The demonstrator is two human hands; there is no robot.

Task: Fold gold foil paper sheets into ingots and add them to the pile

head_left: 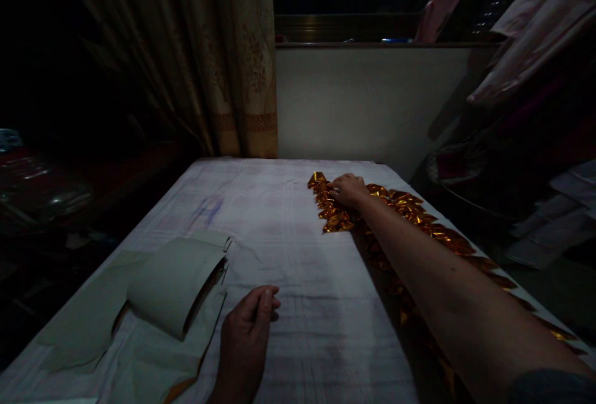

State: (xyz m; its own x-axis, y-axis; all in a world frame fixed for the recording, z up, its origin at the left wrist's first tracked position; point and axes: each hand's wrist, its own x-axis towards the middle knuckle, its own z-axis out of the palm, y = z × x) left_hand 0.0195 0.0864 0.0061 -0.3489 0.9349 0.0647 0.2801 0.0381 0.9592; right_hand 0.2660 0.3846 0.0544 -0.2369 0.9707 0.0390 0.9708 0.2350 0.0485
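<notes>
My right hand (347, 191), with a ring on one finger, reaches to the far end of the table. Its bent fingers pinch at a folded gold foil piece (321, 188) among others; the fingertips are partly hidden. Shiny folded gold foil pieces (414, 215) lie in close rows along the table's right side, partly covered by my right arm. Near the front, my left hand (249, 329) hovers over or rests on the cloth, its fingers curled in and the thumb against them, with nothing showing in it. Left of it lie curled pale paper sheets (177, 283), some with orange-gold undersides.
A pale checked cloth (279, 255) covers the table, with a blue mark at the left. Behind it stand a white wall (354, 100) and a patterned curtain (233, 69). Clothes (535, 38) hang at the right. A dark motorbike-like shape (41, 187) is at the left.
</notes>
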